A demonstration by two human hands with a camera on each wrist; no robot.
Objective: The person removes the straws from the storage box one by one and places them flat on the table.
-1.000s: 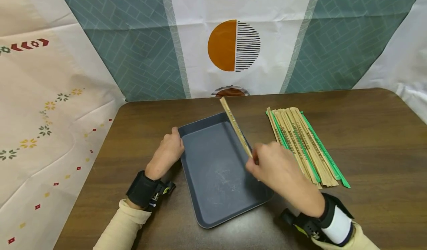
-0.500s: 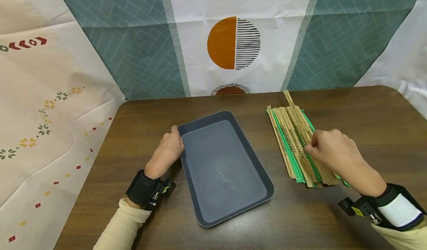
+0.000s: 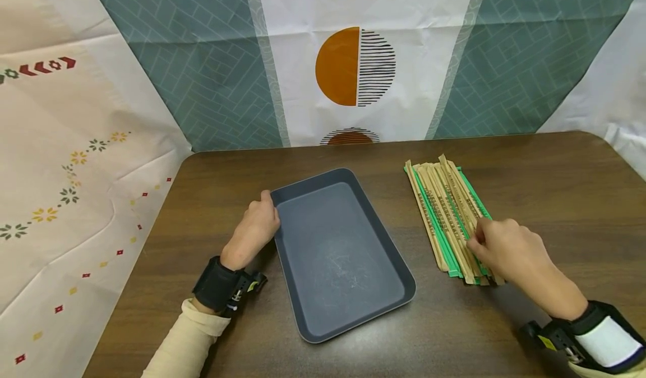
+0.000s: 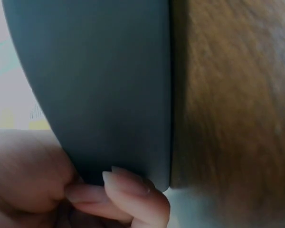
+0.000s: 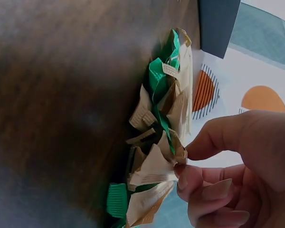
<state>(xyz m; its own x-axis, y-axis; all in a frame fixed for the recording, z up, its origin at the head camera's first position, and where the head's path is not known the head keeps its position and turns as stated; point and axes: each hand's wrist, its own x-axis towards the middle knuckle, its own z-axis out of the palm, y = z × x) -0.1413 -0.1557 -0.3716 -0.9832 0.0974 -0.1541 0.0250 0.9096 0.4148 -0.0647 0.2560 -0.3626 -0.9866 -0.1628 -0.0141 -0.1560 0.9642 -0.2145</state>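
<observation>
On the table lies a dark grey baking tray, turned slightly. My left hand grips its upper left rim; in the left wrist view the curled fingers hold the tray's wall near a corner. To the right of the tray lies a pile of slim paper-wrapped sticks, brown and green, side by side. Over the pile's near right part is my right hand. In the right wrist view its thumb and forefinger pinch the end of a brown paper-wrapped stick. What the wrappers contain is hidden.
The brown wooden table has its far edge against a patterned hanging cloth. A white embroidered cloth hangs along the left side. Each wrist wears a black strap with a camera.
My right hand has carried the brown paper-wrapped stick from above the tray rightward onto the pile, then shifted it slightly toward me. My left hand has stayed on the tray's rim.
</observation>
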